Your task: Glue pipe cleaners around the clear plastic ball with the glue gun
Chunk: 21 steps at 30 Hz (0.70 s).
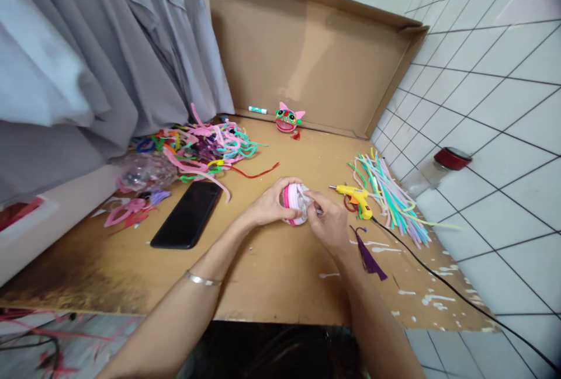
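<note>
My left hand (270,202) curls around a small round piece (291,199) banded in pink, white and pale lilac, like wound pipe cleaners, with a whitish, partly see-through side. Against that piece's right side press the bent fingers of my right hand (328,219); their tips are partly hidden. A yellow hot glue gun (357,197) lies just right of my right hand, its nozzle pointing left and its black cord (421,257) trailing to the lower right. Close to my right wrist rests a purple tassel (369,257).
Tangled pipe cleaners (210,142) and a clear plastic bottle (146,171) sit at left, near a black phone (187,215). Straight pipe cleaners (397,198) lie at right. A finished animal-face ornament (287,119) and a glue stick (258,110) stand by the cardboard wall (307,46).
</note>
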Tool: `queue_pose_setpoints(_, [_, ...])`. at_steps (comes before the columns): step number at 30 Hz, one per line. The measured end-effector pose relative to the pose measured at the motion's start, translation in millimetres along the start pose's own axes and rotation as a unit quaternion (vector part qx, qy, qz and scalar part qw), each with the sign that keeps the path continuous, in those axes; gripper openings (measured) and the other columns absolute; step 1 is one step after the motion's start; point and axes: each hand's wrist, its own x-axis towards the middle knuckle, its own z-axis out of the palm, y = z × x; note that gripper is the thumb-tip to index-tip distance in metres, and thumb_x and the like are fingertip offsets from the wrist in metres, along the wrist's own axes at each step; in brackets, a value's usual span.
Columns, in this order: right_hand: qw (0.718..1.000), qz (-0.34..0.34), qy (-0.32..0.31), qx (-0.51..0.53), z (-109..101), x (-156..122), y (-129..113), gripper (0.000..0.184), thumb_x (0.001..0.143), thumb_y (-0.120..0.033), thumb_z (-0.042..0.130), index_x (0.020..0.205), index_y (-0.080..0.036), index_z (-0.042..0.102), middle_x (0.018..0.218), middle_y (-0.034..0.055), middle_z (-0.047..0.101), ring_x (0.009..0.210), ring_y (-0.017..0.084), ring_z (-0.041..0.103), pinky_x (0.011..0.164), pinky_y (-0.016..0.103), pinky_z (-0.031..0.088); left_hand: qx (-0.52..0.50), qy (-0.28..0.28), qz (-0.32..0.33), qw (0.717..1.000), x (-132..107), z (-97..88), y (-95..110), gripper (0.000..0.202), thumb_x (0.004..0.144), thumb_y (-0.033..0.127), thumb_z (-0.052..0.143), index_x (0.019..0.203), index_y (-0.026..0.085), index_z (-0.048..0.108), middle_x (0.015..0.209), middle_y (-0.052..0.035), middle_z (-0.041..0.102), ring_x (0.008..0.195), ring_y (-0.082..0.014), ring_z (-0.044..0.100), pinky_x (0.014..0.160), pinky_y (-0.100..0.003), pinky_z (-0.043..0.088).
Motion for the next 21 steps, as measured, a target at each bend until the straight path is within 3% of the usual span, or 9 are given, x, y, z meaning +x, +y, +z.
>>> queue_pose_setpoints(5, [0.999,0.027,-0.011,0.027,-0.5,-1.5,-1.9,0.035,0.083,-0.021,0.046,0.108,-0.019,0.071,0.080,0.0048,0.074,0.060,0.015,0.063,0.057,0.024,0.045,0.002,-0.006,-0.008,1.000,-1.2,1.7,4.0,0.068,0.057,0.021,0.075,0.121,0.018,0.051,0.109,-0.0037,0.062,0.097,-0.0201,0.060,0.088,-0.032,0.050])
queue_pose_setpoints(21, [0.996,0.042,-0.020,0.078,0.5,-2.1,-2.5,0.032,0.080,-0.019,0.047,0.104,-0.018,0.070,0.061,-0.0015,0.059,0.051,0.012,0.048,0.055,0.023,0.037,0.014,0.000,-0.003,1.000,-2.0,2.1,6.6,0.065,0.057,0.023,0.075,0.117,0.020,0.050,0.103,-0.0013,0.060,0.091,-0.0180,0.058,0.081,-0.029,0.050])
